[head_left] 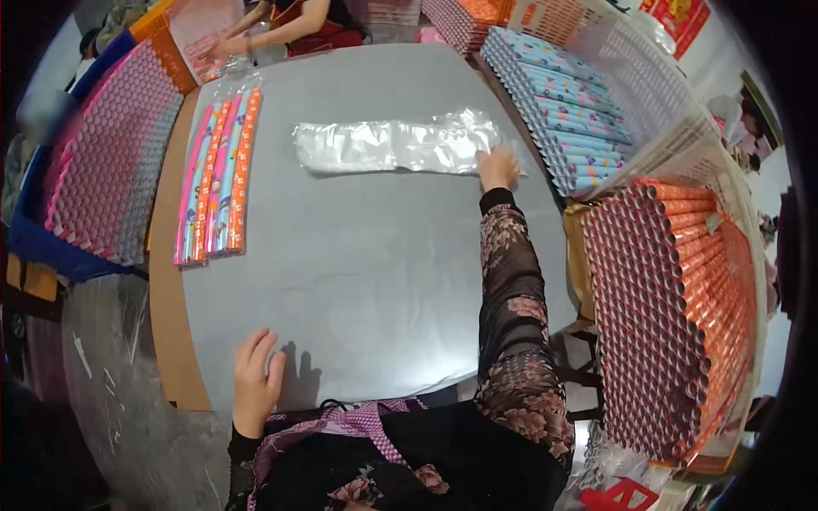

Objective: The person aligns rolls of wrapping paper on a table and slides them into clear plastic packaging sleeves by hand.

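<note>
Touches the right end of a flat pile of clear plastic sleeves (pixel 366 146) with the right hand (pixel 500 168), above and right of centre in the frame. Cannot tell whether pinching the film or only pressing on it — with fingertips partly hidden and glare over the plastic. Cannot count the sleeves either, through layers so creased and see-through. Has the left hand (pixel 256 383) loosely open at lower left of centre, fingers a little bent; cannot tell whether resting on the grey table (pixel 366 255) or raised over its near edge, close beside a shadow.

Look to the upper left of the table for wrapped rolls (pixel 217 179) in pink, blue and orange, apparently in two packs, with upper ends blurred under loose film. Find stacked pink rolls (pixel 111 145) at far left, in a blue crate (pixel 51 230) partly lost in the dark rim. See light-blue rolls (pixel 579 111) at upper right and orange rolls (pixel 716 289) below them, overlapped by crate walls. Notice another person's arms (pixel 290 32) at the top edge — cut off above, with hands hard to make out. Spot a red object (pixel 618 496) at lower right, cropped by the bottom edge.
</note>
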The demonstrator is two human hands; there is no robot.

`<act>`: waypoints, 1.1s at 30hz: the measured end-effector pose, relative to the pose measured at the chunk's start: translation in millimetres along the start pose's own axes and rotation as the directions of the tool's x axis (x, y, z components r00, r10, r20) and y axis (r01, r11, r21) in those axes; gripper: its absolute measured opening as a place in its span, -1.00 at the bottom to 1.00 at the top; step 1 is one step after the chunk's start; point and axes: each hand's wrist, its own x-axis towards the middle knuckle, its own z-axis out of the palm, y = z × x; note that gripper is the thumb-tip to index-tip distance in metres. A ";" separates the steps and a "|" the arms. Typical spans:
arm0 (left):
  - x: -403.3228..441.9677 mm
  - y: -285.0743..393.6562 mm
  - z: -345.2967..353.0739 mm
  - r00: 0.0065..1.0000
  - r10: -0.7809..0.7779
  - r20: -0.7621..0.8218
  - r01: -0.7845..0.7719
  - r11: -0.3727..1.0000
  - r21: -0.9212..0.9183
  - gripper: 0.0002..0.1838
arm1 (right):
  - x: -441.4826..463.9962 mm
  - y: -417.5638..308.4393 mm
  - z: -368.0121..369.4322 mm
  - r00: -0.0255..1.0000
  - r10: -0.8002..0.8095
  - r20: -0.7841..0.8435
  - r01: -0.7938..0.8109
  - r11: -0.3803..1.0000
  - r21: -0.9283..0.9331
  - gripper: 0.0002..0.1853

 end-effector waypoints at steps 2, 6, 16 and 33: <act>3.2 -2.1 0.8 1.000 -0.008 -0.008 0.008 1.000 -0.001 -0.70 | 1.3 10.0 7.2 0.996 -0.085 -0.007 0.085 0.995 0.052 -0.73; 10.9 3.9 4.9 0.997 -0.081 -0.007 0.080 0.996 -0.031 -0.70 | -4.9 9.4 -30.8 0.937 -0.334 -0.103 0.347 0.924 0.163 -0.76; 70.5 23.6 21.6 0.962 0.178 -0.205 -0.225 0.945 -0.236 -0.42 | -171.4 -122.4 -214.7 0.629 -0.769 -0.114 0.562 0.348 0.751 -0.91; 59.8 6.5 0.0 0.958 0.285 0.013 -0.209 0.732 -0.648 -0.80 | -242.1 -151.4 -273.5 0.311 -0.935 0.172 -0.193 0.115 0.974 -0.77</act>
